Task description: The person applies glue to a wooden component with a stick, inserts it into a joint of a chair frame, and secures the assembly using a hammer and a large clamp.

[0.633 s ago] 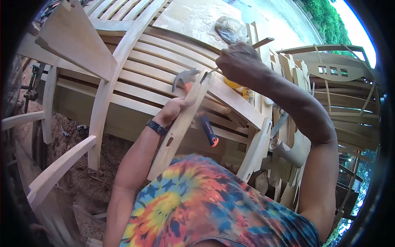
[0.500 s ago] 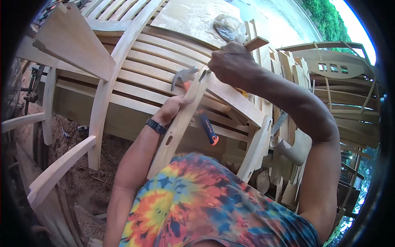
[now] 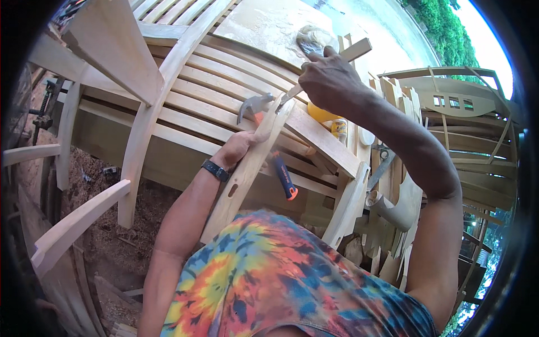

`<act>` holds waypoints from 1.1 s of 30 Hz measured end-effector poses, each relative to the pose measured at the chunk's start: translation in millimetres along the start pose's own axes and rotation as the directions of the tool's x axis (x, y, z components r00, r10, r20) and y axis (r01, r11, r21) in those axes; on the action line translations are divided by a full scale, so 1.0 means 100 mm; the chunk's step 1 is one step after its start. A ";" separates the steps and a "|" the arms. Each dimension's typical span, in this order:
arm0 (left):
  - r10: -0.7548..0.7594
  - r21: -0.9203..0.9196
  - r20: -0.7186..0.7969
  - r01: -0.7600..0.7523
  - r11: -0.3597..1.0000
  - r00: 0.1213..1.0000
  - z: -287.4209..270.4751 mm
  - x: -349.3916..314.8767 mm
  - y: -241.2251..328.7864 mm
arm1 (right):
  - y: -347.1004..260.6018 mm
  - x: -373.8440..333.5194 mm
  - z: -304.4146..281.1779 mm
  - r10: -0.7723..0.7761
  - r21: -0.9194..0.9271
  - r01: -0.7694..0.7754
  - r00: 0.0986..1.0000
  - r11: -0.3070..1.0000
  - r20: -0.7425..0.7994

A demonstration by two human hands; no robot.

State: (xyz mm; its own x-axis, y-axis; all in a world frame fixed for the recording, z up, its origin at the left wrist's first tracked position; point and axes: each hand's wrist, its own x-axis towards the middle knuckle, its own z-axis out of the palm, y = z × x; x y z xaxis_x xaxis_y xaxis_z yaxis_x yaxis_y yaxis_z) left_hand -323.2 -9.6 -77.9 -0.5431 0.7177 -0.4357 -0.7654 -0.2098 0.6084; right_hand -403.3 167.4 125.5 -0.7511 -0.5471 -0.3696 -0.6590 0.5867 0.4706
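My left hand (image 3: 238,147) is closed around a slotted wooden chair part (image 3: 247,165), which slants from my shirt up to the slatted bench. My right hand (image 3: 331,78) grips a flat wooden stick (image 3: 358,49). The stick's lower end meets the slot at the top of the wooden part; how deep it reaches I cannot tell. Behind the part lies a claw hammer (image 3: 285,177) with a dark blue and orange handle, partly hidden. Below my right hand sit a yellow bowl-like thing (image 3: 319,113) and a small yellow-labelled bottle (image 3: 339,129).
Wooden slats (image 3: 224,84) form the bench surface, with a dusty board (image 3: 261,28) and a crumpled plastic bag (image 3: 314,40) at the back. A second slotted leg (image 3: 351,199) slopes down on the right. Curved chair frames (image 3: 143,140) stand left. Stacked chair parts (image 3: 466,121) fill the right side.
My right hand has shifted right and turned, so the stick's lower end now shows at the slot. The yellow bowl-like thing and bottle have come into fuller view. My left hand keeps its hold.
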 end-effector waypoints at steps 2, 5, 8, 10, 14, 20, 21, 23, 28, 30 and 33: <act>0.003 0.007 0.001 -0.003 1.000 1.000 -0.02 -0.01 -0.01 | -0.01 -0.02 0.00 -0.017 -0.020 0.016 0.999 1.000 -0.029; -0.013 0.007 -0.023 0.013 1.000 1.000 -0.02 -0.03 -0.01 | 0.01 -0.03 0.07 -0.043 -0.056 0.038 0.995 0.998 -0.086; -0.014 -0.028 -0.006 0.014 0.999 1.000 0.02 -0.03 0.02 | 0.05 -0.06 0.26 -0.057 -0.081 0.039 0.971 0.996 -0.231; -0.014 -0.020 0.004 0.014 1.000 1.000 0.01 -0.03 0.02 | 0.02 -0.08 0.27 -0.069 -0.109 0.046 0.973 0.993 -0.219; -0.004 -0.027 0.003 0.004 1.000 1.000 0.00 -0.03 0.00 | 0.00 -0.10 0.37 -0.072 -0.110 0.043 0.959 0.993 -0.274; -0.019 0.008 -0.004 0.019 1.000 1.000 -0.04 0.01 -0.04 | 0.07 -0.18 0.36 -0.096 -0.170 0.056 0.967 0.984 -0.238; -0.021 0.007 -0.010 0.021 1.000 1.000 -0.04 0.01 -0.04 | 0.05 -0.18 0.37 -0.098 -0.170 0.057 0.966 0.984 -0.239; -0.024 0.008 -0.016 0.024 1.000 1.000 -0.04 0.01 -0.04 | 0.01 -0.17 0.39 -0.045 -0.142 0.017 0.980 0.990 -0.194; -0.018 0.017 0.006 0.018 1.000 1.000 -0.04 -0.01 -0.04 | -0.12 -0.02 0.47 -0.073 -0.142 0.050 0.985 0.989 -0.155; -0.018 0.028 -0.006 0.018 0.999 1.000 -0.03 -0.01 -0.03 | -0.21 0.07 0.41 -0.059 -0.110 0.058 0.998 0.992 -0.005; -0.013 0.018 -0.012 0.013 1.000 1.000 0.03 -0.04 0.00 | -0.29 0.17 0.45 -0.079 -0.137 0.071 0.995 0.988 -0.056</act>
State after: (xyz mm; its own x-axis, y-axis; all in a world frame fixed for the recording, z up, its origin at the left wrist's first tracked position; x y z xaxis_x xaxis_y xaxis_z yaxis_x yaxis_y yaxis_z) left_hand -320.6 -10.6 -74.4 -0.5377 0.7122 -0.4513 -0.7660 -0.1889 0.6144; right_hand -398.5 167.9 69.9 -0.6931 -0.6243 -0.3604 -0.6987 0.4591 0.5486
